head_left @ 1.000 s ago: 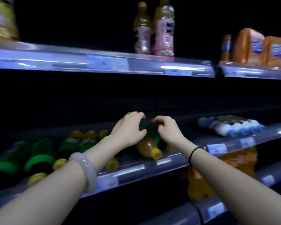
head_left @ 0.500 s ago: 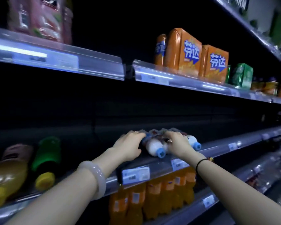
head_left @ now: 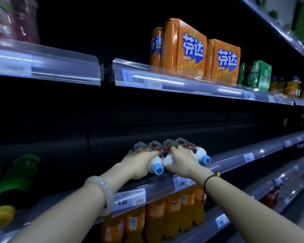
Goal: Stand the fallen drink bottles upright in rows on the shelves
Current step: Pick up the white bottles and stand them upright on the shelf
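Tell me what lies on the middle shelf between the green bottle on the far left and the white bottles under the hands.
Head view: nothing. From the green bottle to the white bottles, that stretch of the middle shelf is bare and dark.

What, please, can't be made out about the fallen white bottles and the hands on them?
Head view only:
- Number of white bottles: the left hand and right hand cover the middle ones.
- Grip: fingertips hidden, so closure is unclear.
- Label print: blurred.
- Shelf depth: lost in darkness.
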A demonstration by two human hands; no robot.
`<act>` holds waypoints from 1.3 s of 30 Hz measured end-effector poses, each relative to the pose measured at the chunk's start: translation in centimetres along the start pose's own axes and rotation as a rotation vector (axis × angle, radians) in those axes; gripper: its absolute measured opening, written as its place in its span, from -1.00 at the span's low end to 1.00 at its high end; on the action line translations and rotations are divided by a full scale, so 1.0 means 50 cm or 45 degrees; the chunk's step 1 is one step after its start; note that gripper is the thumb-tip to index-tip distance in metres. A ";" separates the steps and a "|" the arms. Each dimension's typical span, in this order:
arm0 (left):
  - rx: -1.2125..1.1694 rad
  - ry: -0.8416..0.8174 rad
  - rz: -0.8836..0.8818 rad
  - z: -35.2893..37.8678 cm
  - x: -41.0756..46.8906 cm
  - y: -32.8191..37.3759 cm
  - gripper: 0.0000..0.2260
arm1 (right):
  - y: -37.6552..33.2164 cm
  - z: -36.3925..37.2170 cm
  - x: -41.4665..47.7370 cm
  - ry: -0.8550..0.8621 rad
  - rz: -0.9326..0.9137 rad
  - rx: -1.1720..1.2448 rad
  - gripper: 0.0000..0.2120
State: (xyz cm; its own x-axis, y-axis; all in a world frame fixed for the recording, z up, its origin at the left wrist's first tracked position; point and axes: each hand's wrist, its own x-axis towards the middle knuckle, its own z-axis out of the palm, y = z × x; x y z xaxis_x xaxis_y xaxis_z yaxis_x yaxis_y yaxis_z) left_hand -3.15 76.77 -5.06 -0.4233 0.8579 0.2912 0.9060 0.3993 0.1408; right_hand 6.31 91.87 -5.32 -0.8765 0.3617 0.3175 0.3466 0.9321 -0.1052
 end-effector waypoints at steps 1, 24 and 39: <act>-0.020 0.013 -0.006 -0.008 -0.008 -0.004 -0.68 | -0.004 -0.012 -0.002 0.056 -0.005 0.142 -0.62; -0.167 0.009 0.027 -0.041 -0.070 -0.060 -0.59 | -0.034 -0.022 0.008 -0.252 -0.400 -0.152 -0.24; -0.614 0.389 -0.083 -0.084 -0.085 -0.087 -0.41 | -0.051 -0.003 0.019 0.076 -0.315 0.867 -0.58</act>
State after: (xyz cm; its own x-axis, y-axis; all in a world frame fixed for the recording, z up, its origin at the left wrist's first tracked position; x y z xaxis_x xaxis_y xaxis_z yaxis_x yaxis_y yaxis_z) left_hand -5.30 70.02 -2.96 -0.5250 0.6754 0.5180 0.8040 0.1937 0.5622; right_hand 4.64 89.84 -4.61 -0.8757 0.1555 0.4571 -0.1614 0.7979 -0.5808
